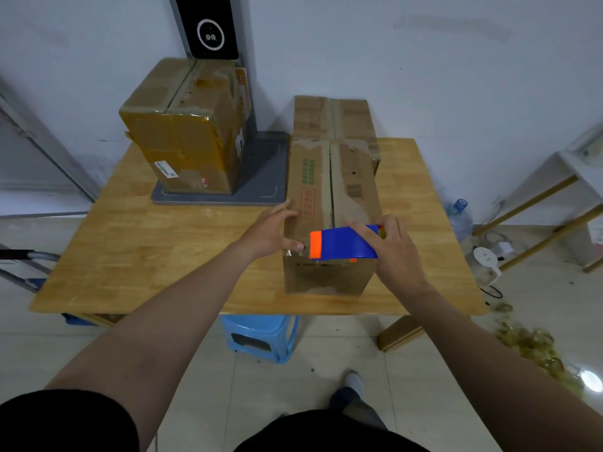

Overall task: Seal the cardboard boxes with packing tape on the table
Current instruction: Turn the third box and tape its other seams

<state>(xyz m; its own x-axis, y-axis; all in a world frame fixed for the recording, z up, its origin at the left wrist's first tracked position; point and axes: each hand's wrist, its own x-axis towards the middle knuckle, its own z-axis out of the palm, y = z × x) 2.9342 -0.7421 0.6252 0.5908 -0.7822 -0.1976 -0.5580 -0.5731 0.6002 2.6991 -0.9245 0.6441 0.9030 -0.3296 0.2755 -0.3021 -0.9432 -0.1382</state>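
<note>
Nearest, left forearm (169,314) & right forearm (483,340) reach fwd over the near edge of the wooden table (156,249). Biggest item on it is the brown taped box (182,138) at far left, standing on a grey base plate (264,181). At the back sits another carton (332,117), up against the long cardboard box (326,190) that lies lengthwise toward the person; its centre seam looks untaped. At that box's near top edge the right hand (393,247) is clenched round a blue/orange tape dispenser (342,243), prob. to start a strip along the seam. Flat w/ fingers straight, the left hand (272,231) rests on the box's left top edge, thumb by the near corner, likely steadying it. Dispenser sits just right of that thumb.
</note>
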